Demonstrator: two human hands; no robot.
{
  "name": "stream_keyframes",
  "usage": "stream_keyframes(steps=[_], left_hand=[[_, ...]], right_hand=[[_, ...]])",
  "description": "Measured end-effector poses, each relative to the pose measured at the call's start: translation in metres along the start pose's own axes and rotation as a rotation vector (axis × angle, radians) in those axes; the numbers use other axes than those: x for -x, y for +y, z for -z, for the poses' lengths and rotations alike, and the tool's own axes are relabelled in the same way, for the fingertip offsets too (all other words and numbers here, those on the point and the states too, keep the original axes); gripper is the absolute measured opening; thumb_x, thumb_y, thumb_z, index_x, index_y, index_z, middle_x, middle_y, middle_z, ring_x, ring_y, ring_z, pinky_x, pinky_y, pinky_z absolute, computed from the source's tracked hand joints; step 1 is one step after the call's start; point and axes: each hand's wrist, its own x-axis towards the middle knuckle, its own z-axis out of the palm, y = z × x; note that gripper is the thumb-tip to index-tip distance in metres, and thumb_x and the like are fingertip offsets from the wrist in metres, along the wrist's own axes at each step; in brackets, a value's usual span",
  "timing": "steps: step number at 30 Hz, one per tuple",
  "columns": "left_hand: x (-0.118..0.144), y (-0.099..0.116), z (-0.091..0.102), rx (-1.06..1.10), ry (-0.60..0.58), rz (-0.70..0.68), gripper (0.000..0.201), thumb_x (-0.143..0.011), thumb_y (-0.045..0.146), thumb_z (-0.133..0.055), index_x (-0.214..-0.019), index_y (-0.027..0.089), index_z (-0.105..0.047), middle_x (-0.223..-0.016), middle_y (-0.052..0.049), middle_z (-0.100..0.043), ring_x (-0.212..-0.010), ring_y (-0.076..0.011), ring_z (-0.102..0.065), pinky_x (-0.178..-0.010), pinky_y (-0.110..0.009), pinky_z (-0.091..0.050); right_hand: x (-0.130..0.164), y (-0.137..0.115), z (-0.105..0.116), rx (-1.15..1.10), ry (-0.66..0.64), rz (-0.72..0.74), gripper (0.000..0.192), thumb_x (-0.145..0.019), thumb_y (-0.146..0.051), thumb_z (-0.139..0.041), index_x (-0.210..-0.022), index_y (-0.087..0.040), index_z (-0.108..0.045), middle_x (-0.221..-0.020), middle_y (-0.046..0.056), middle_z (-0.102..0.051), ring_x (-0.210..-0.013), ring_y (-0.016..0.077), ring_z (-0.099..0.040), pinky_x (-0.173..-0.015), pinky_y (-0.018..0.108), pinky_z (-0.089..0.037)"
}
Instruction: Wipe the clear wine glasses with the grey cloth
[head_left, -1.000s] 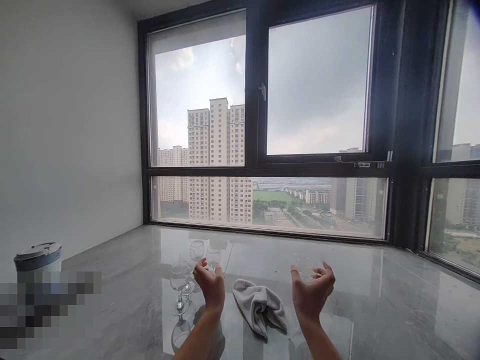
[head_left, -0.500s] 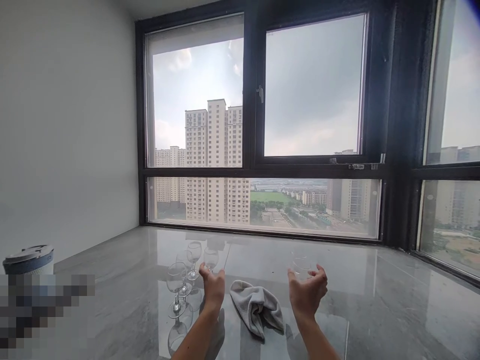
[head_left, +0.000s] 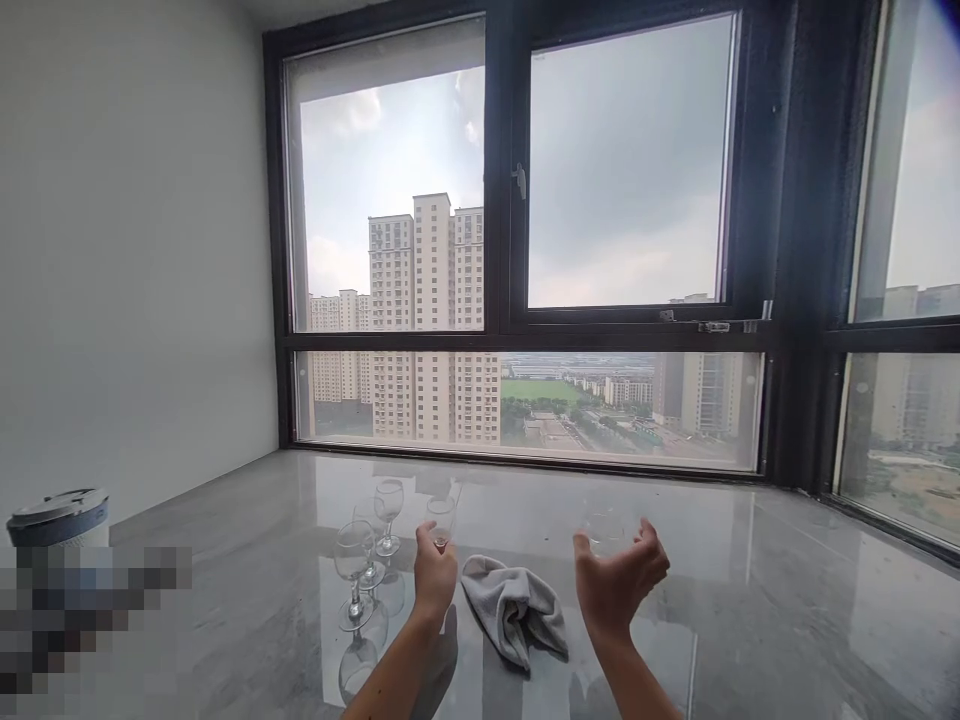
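The left hand [head_left: 434, 578] is raised above the polished grey stone counter [head_left: 750, 620] with its fingers closed around the stem of a small wine glass [head_left: 441, 520], whose bowl stands upright above the fingertips and clear of the surface. The right hand [head_left: 617, 585] is held palm-up and cupped, fingers curled and spread, just below a low clear tumbler [head_left: 604, 530]; whether the fingers touch the tumbler or merely sit in front of it cannot be told, the glass being faint against the counter. Between the two hands a crumpled grey-white cloth [head_left: 514, 620] lies on the counter, apart from both. To the left of the held glass, three more stemmed glasses [head_left: 367, 545] stand upright in a close group, their reflections showing in the stone. At the far left edge a round lidded container [head_left: 58, 512] stands near the white wall. Beyond the counter, a dark-framed window [head_left: 510, 250] looks onto tall apartment blocks under grey cloud.
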Motion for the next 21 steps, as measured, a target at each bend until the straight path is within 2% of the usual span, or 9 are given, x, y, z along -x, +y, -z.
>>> stream_keyframes(steps=[2, 4, 5, 7, 9, 12, 17, 21], left_hand=[[0.003, 0.002, 0.001, 0.008, -0.059, 0.017, 0.040, -0.086, 0.023, -0.049, -0.126, 0.018, -0.045, -0.092, -0.006, -0.064, -0.082, -0.0202, -0.066, -0.077, -0.029, -0.050], [0.006, 0.003, 0.001, 0.009, -0.080, 0.006, 0.039, -0.085, 0.025, -0.050, -0.123, 0.018, -0.046, -0.091, -0.005, -0.064, -0.082, -0.0200, -0.065, -0.077, -0.029, -0.049], [0.007, 0.003, -0.001, 0.005, -0.081, -0.013, 0.038, -0.085, 0.027, -0.051, -0.121, 0.019, -0.046, -0.089, -0.004, -0.064, -0.081, -0.0199, -0.065, -0.077, -0.029, -0.048], [0.008, 0.001, -0.004, -0.019, -0.075, -0.066, 0.036, -0.083, 0.031, -0.055, -0.116, 0.020, -0.048, -0.085, -0.002, -0.063, -0.078, -0.0196, -0.064, -0.075, -0.029, -0.047], [0.008, 0.000, -0.007, -0.058, -0.064, -0.114, 0.033, -0.082, 0.032, -0.057, -0.112, 0.021, -0.049, -0.081, 0.001, -0.061, -0.074, -0.0189, -0.063, -0.073, -0.028, -0.046], [0.007, -0.002, -0.009, -0.094, -0.060, -0.132, 0.033, -0.081, 0.029, -0.058, -0.111, 0.021, -0.048, -0.079, 0.002, -0.060, -0.072, -0.0180, -0.063, -0.071, -0.027, -0.045], [0.010, -0.003, -0.007, -0.077, -0.121, -0.132, 0.038, -0.083, 0.019, -0.053, -0.121, 0.018, -0.047, -0.088, -0.003, -0.066, -0.078, -0.0174, -0.066, -0.075, -0.025, -0.046], [0.015, -0.005, -0.007, -0.187, -0.250, -0.175, 0.049, -0.086, 0.013, -0.047, -0.135, 0.019, -0.048, -0.088, -0.004, -0.069, -0.077, -0.0179, -0.066, -0.076, -0.024, -0.045]], right_hand=[[-0.001, -0.011, 0.005, -0.113, 0.041, 0.196, 0.070, -0.078, -0.038, -0.064, -0.139, -0.015, -0.038, -0.131, 0.020, -0.045, -0.125, 0.0405, -0.042, -0.103, 0.061, -0.035], [0.005, -0.021, 0.009, -0.227, -0.072, 0.357, 0.057, -0.083, -0.034, -0.061, -0.135, -0.019, -0.043, -0.120, 0.015, -0.054, -0.116, 0.0347, -0.051, -0.098, 0.055, -0.042], [0.010, -0.025, 0.010, -0.256, -0.204, 0.417, 0.050, -0.085, -0.031, -0.059, -0.132, -0.021, -0.045, -0.112, 0.011, -0.058, -0.106, 0.0310, -0.056, -0.093, 0.051, -0.046], [0.024, -0.027, 0.010, -0.220, -0.547, 0.476, 0.048, -0.084, -0.028, -0.058, -0.131, -0.024, -0.048, -0.103, 0.008, -0.063, -0.096, 0.0273, -0.061, -0.086, 0.044, -0.051], [0.038, -0.023, 0.006, -0.100, -0.860, 0.465, 0.060, -0.076, -0.026, -0.064, -0.134, -0.024, -0.050, -0.111, 0.010, -0.066, -0.104, 0.0301, -0.062, -0.087, 0.043, -0.052], [0.053, -0.009, 0.001, 0.051, -1.096, 0.386, 0.073, -0.066, -0.023, -0.068, -0.137, -0.020, -0.052, -0.122, 0.015, -0.067, -0.112, 0.0335, -0.062, -0.089, 0.042, -0.052], [0.052, 0.004, -0.003, 0.111, -1.182, 0.288, 0.073, -0.069, -0.008, -0.051, -0.141, -0.015, -0.046, -0.096, 0.011, -0.072, -0.091, 0.0258, -0.069, -0.077, 0.031, -0.049], [0.046, 0.000, -0.004, 0.042, -1.113, 0.221, 0.071, -0.068, -0.006, -0.046, -0.138, -0.017, -0.045, -0.083, 0.004, -0.069, -0.079, 0.0223, -0.066, -0.071, 0.028, -0.047]])
